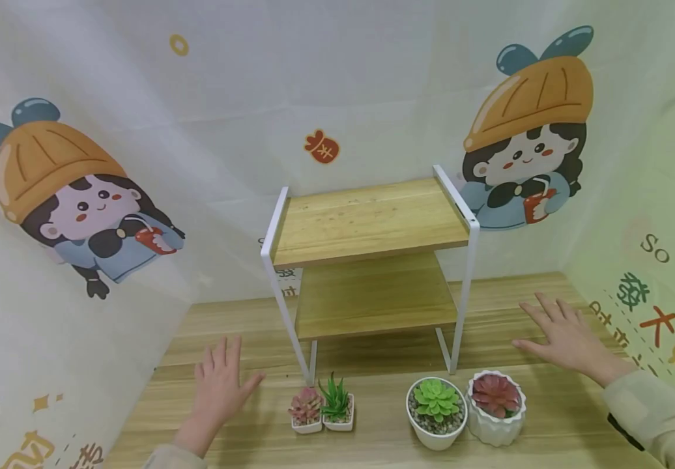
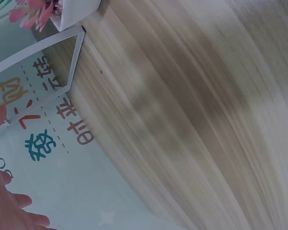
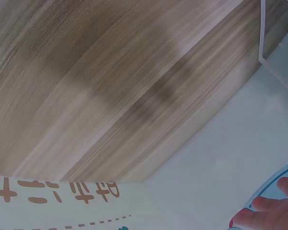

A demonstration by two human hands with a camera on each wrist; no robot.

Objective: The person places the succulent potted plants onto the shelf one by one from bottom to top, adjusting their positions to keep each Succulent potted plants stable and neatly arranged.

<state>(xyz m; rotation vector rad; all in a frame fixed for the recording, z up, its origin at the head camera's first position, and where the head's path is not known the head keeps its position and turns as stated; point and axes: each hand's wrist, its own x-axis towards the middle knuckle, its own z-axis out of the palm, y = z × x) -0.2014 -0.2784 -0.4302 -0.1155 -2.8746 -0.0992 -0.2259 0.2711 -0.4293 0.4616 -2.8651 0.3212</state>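
Succulent (image 2: 36,14) (pink) cropped in left-wrist view.

Wood-grain tabletop (image 1: 381,423), light brown. White-framed two-tier wooden rack (image 1: 373,225) stands on it, far centre. Near side, left of centre: pink succulent (image 1: 306,409) and spiky green plant (image 1: 336,405), small white pots, side by side. Right: green rosette (image 1: 437,405), round pot; red rosette (image 1: 496,398), ribbed white pot, just beside.
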